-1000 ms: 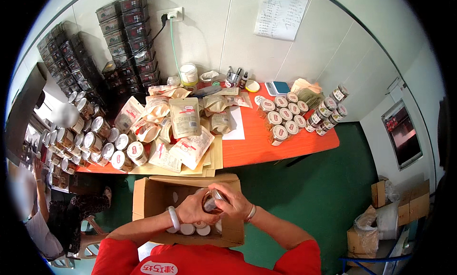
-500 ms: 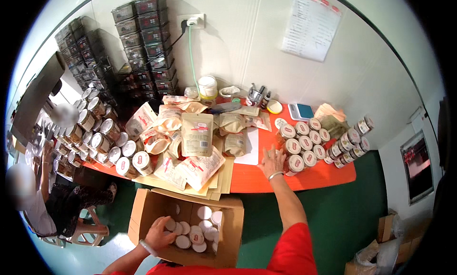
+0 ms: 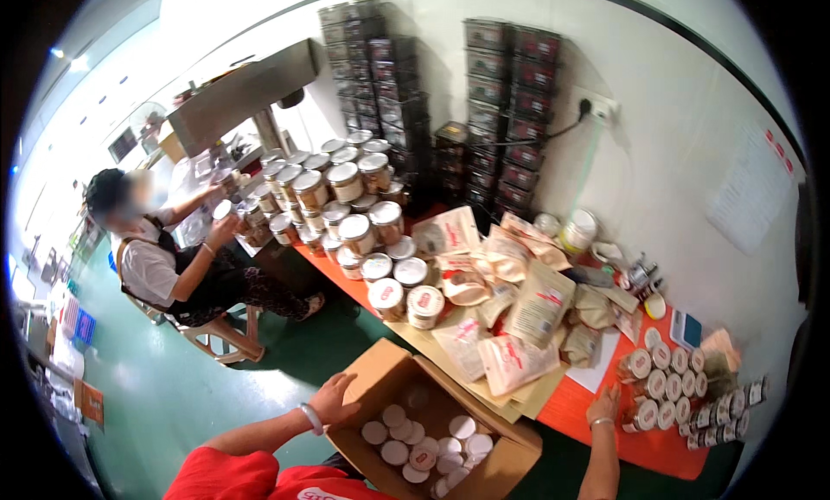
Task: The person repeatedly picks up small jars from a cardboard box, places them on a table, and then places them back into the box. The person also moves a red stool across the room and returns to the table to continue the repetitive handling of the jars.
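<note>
A cardboard box (image 3: pixel 372 379) stands open in front of me, with several round white lids (image 3: pixel 423 458) lying loose inside it. My left hand (image 3: pixel 335 401) is at the box's left edge, fingers apart and nothing in them. Further right, my right hand (image 3: pixel 603 405) is by the front edge of the red-topped table (image 3: pixel 566 408), its fingers stretched out and no object visible in it. Nearest to it is a group of clear jars with white lids (image 3: pixel 667 385), standing on the table a little to its right.
Stand-up pouches (image 3: pixel 538 305) are heaped mid-table. Many lidded jars (image 3: pixel 346 184) are stacked to the left, where a seated co-worker (image 3: pixel 156 258) holds a jar. Black boxes (image 3: pixel 510 111) tower by the wall. A small scale (image 3: pixel 686 330) sits at the right.
The view has swung left, bringing the co-worker into fuller sight. My left hand has moved from over the lids to the box's left edge. My right hand stays near the table edge.
</note>
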Demonstrator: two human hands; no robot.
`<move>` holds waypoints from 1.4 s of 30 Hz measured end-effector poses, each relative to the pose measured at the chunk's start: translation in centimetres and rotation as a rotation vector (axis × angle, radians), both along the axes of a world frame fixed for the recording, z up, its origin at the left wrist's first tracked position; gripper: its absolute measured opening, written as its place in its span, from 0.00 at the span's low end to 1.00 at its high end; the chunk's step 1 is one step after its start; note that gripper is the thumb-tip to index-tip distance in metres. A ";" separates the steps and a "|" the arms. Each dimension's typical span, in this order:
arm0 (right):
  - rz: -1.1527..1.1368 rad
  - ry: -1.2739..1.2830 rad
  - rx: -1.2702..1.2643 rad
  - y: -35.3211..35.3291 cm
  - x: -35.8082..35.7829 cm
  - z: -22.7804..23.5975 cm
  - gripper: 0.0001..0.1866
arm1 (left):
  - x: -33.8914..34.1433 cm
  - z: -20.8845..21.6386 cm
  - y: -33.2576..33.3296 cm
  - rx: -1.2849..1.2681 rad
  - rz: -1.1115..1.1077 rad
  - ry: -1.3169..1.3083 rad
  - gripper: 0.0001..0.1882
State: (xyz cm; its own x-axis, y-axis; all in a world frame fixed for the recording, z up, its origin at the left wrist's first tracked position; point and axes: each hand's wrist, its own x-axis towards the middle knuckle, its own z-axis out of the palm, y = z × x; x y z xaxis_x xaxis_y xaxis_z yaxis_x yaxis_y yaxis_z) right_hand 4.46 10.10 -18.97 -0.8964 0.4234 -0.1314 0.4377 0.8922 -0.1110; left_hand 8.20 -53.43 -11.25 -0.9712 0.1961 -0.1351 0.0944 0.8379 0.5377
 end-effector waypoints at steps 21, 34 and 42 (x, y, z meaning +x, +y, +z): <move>-0.012 0.236 -0.101 -23.9 13.0 1.1 0.18 | -29.2 6.2 -23.9 -0.115 0.565 0.412 0.55; -0.194 0.132 -0.048 -30.3 13.3 2.0 0.16 | -29.0 5.1 -16.7 0.055 -0.019 -0.023 0.53; -0.144 0.113 -0.082 -29.1 14.1 -0.6 0.14 | -28.2 3.1 -9.5 -0.008 -0.182 0.196 0.50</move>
State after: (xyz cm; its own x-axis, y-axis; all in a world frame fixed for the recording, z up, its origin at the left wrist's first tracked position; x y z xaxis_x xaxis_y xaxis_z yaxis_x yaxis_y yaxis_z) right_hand 18.51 -18.99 -19.56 -0.8382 0.5405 -0.0728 0.5410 0.8070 -0.2367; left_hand -19.95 -62.89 -8.15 -0.9278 0.3698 0.0498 0.3457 0.8014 0.4881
